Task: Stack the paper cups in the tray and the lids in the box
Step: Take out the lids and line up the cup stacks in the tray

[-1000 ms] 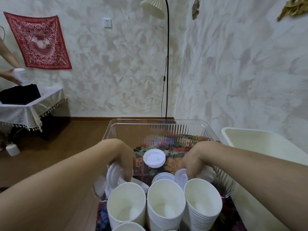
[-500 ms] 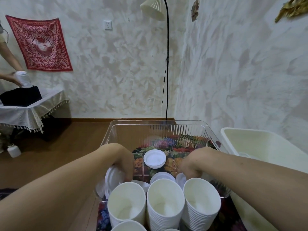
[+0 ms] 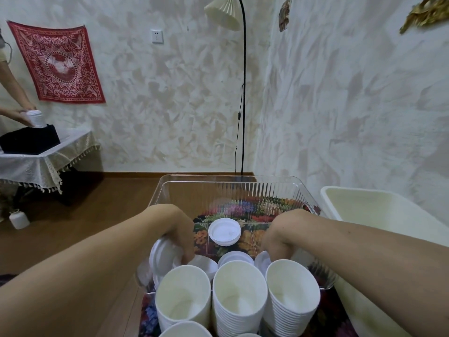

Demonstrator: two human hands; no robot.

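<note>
Both my hands reach into the clear box [image 3: 243, 184]: left hand [image 3: 179, 235] gripping tilted lids [image 3: 161, 257] at 8 o'clock, right hand [image 3: 277, 237] curled (grip contents hidden) behind the cup stacks [image 3: 239, 297].

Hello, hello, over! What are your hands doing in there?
Left hand gripping lids in clear box. Right hand reaching down; fingers hidden. Cup stacks block view.

- One head-worn camera, wide-angle, looks forward and down from just above the forearms.
- Nearest, at the bottom edge: cup stacks [image 3: 239, 297]; just beyond, the clear box [image 3: 233, 190].
- Farther off it faces a room corner, with the lamp [image 3: 222, 12] up top.
</note>
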